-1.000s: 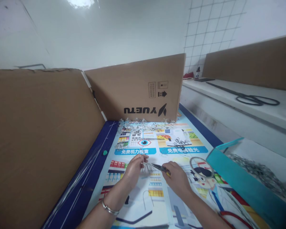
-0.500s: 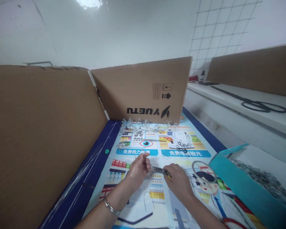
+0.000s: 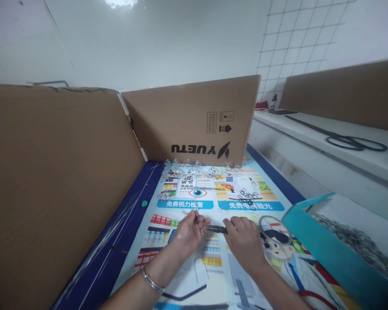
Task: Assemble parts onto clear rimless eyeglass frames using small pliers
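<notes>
Pliers (image 3: 217, 229): dark nose aimed leftward, over the middle of the table (image 3: 126, 232), well inside its left and right edges. Tips meet the left hand's fingertips; whether the jaws are parted or closed is too small to tell.

Right hand (image 3: 244, 241): clenched around the plier handles, knuckles up, wrist to the table's near side. Left hand (image 3: 192, 230): fingers curled in, thumb by the plier tips. Whether it pinches a piece cannot be made out.

Judgement on handling: fine work at the very tips. Best to keep the nose in line with whatever the fingers present, squeeze lightly, and turn from the wrist rather than drag. Skin sits right beside the metal, so a slip could nip a fingertip; a hold slightly back from the tips would be safer. Forearms low on both sides should help steadiness.

Outward: black wire loops (image 3: 248, 196) lie in a loose tangle beyond the right hand, toward the table's far right corner. Clear small pieces (image 3: 197, 169) are strewn along the far edge, at the foot of the cardboard panel (image 3: 194, 120), thickest toward the far left corner. These look light and easily scattered; sleeves and elbows are better kept off them.

By the right edge: turquoise box (image 3: 330, 247), holding a heap of thin metal pieces (image 3: 352, 237). They look tangled, so lifting one singly may take patience. Beyond that edge, long scissors (image 3: 352, 142) rest on a white ledge (image 3: 330, 122).
</notes>
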Demonstrator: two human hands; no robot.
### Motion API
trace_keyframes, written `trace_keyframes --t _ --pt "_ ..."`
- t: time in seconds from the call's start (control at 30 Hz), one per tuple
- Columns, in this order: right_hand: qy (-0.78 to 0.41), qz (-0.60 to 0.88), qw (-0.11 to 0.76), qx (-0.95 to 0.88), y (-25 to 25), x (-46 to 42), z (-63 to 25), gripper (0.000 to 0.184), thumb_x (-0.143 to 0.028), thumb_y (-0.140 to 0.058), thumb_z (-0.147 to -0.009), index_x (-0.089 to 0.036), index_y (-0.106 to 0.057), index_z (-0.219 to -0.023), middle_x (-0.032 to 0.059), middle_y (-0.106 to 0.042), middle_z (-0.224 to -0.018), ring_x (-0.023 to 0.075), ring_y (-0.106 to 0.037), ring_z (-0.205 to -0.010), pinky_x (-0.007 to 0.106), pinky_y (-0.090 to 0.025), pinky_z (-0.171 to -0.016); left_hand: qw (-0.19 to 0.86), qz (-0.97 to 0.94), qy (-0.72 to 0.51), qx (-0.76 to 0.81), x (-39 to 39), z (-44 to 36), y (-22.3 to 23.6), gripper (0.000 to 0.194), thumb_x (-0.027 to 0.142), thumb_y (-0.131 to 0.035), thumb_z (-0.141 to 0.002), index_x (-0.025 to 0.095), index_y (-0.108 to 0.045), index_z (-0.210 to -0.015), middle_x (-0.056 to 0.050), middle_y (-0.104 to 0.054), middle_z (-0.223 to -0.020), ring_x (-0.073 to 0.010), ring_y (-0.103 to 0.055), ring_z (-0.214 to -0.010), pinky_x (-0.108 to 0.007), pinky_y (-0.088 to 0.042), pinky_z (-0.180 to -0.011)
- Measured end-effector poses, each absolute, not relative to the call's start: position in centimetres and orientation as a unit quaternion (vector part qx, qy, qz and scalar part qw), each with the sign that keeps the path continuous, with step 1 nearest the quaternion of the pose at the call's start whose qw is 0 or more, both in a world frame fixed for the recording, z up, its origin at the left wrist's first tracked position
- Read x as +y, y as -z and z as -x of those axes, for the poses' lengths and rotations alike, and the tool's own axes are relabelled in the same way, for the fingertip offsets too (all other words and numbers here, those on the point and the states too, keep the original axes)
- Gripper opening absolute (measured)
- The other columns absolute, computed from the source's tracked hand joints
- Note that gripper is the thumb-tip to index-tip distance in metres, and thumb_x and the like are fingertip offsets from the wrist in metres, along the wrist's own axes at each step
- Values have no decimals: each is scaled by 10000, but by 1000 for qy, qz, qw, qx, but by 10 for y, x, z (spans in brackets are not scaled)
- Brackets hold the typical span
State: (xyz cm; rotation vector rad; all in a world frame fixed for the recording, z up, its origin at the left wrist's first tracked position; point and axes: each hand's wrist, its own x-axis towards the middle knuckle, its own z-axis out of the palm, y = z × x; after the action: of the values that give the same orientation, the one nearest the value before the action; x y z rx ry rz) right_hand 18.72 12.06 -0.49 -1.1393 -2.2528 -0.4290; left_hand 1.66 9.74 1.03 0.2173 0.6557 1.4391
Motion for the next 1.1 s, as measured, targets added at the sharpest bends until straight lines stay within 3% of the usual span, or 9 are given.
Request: trace_keyframes --t 0.17,0.37,1.1 --pt "223 405 275 -843 1 118 -190 164 -196 -530 -783 -196 -590 -935 59 -554 -809 198 -436 -794 354 -271 -738 714 -86 -617 320 98 -16 -8 170 240 -473 -841 133 -499 -712 -59 -621 -643 -240 -648 -786 -236 -445 -527" --pt "251 386 282 -842 1 116 -191 191 -206 -540 -783 -195 -587 -968 62 -571 -864 204 -441 -829 370 -278 -775 723 -121 -601 318 94 -17 -6 145 235 -487 -831 120 -528 -754 -129 -682 -768 -270 -648 -830 -305 -486 -623" --pt "226 364 301 -852 1 117 -191 137 -228 -527 -801 -208 -587 -923 43 -543 -765 172 -411 -759 337 -261 -724 740 -114 -568 342 93 -17 -5 139 245 -529 -790 114 -522 -746 -147 -675 -786 -295 -642 -836 -351 -509 -639"
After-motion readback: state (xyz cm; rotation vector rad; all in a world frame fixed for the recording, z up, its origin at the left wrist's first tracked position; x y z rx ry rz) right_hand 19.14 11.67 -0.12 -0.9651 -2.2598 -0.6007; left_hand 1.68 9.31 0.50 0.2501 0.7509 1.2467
